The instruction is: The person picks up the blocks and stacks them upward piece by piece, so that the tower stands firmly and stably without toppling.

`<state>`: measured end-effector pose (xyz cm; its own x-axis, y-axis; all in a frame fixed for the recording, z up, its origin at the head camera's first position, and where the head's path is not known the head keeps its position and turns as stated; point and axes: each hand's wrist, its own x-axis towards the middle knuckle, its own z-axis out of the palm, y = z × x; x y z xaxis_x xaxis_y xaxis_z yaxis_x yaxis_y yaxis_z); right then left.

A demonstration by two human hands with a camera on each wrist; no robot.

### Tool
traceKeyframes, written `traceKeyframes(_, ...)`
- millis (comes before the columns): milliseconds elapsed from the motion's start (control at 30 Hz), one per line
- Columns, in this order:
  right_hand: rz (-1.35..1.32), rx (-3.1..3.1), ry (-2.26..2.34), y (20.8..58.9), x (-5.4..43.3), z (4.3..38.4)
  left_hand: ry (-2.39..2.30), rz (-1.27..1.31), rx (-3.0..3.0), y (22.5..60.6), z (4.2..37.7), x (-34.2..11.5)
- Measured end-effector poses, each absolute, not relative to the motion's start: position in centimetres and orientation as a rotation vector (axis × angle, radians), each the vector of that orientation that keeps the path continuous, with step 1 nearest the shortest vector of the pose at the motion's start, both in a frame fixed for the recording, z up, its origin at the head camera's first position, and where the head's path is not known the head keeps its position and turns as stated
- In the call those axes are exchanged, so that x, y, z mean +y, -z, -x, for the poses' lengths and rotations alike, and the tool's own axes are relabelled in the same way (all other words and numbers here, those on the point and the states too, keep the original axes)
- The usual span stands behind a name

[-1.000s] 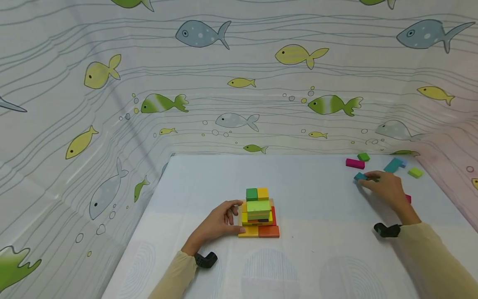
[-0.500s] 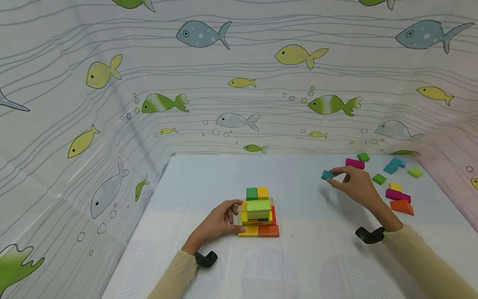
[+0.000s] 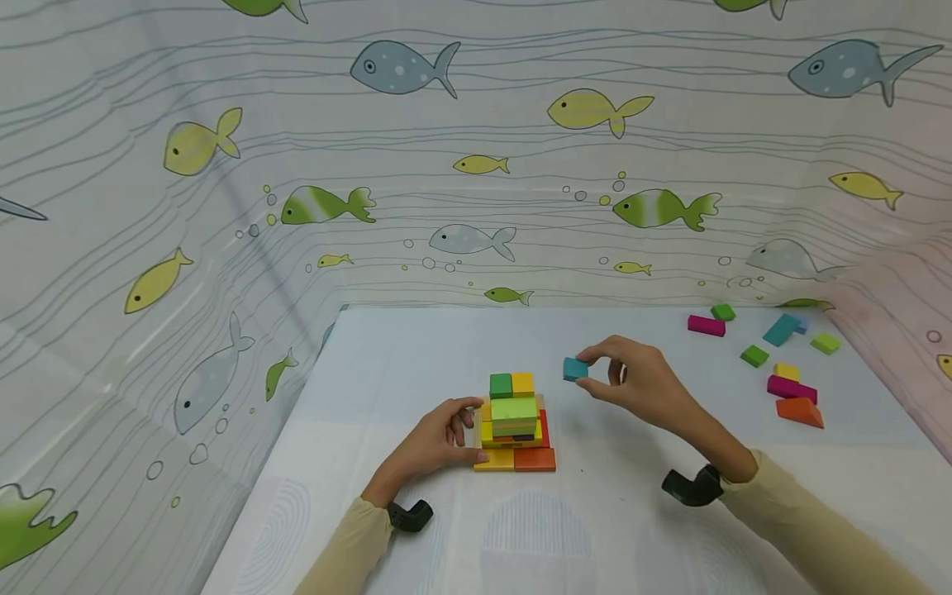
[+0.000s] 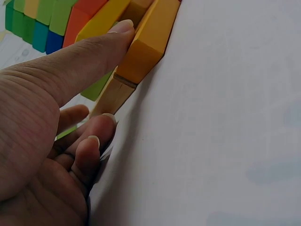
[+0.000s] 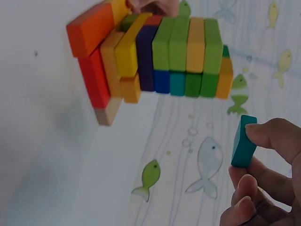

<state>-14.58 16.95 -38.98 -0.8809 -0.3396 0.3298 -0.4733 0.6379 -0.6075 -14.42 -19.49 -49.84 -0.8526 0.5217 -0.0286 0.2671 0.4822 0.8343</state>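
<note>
My right hand (image 3: 645, 382) pinches a small teal block (image 3: 575, 369) between thumb and fingers, raised to the right of a stack of coloured wooden blocks (image 3: 514, 411). The right wrist view shows the teal block (image 5: 244, 142) apart from the tall stack (image 5: 186, 49), whose layers run through red, yellow, purple, blue and green. My left hand (image 3: 431, 440) lies along the stack's left side. Its straight thumb (image 4: 101, 56) touches an orange-yellow block (image 4: 146, 44) at the base, while the other fingers bend loosely beside it.
On the right of the white table (image 3: 640, 512) lie several loose blocks, among them a magenta one (image 3: 792, 388), an orange wedge (image 3: 800, 412), a teal one (image 3: 781, 330) and a green one (image 3: 754, 356). A fish-patterned sheet (image 3: 476, 198) hangs behind and at both sides.
My right hand has picked the teal block from among the loose blocks and carried it left, close to the stack. My left hand has stayed in place.
</note>
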Motion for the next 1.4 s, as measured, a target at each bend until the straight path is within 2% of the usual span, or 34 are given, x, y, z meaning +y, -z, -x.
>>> traceKeyframes(533,-0.972,-2.673,-1.065,37.9,9.6,12.4,-1.314,-0.658,2.459,49.9,14.4,-19.4)
traceKeyframes(900,-0.966,-2.627,-1.004,39.2,8.3,12.2,-1.310,-0.662,2.462,50.0,14.3,-19.6)
traceKeyframes(1167,-0.802,-2.573,-1.074,39.8,11.8,13.5,-1.297,-0.668,2.472,50.0,14.5,-19.5)
traceKeyframes(1400,-0.452,-2.660,-0.934,43.2,21.2,17.1,-1.288,-0.682,2.481,49.9,14.3,-19.5)
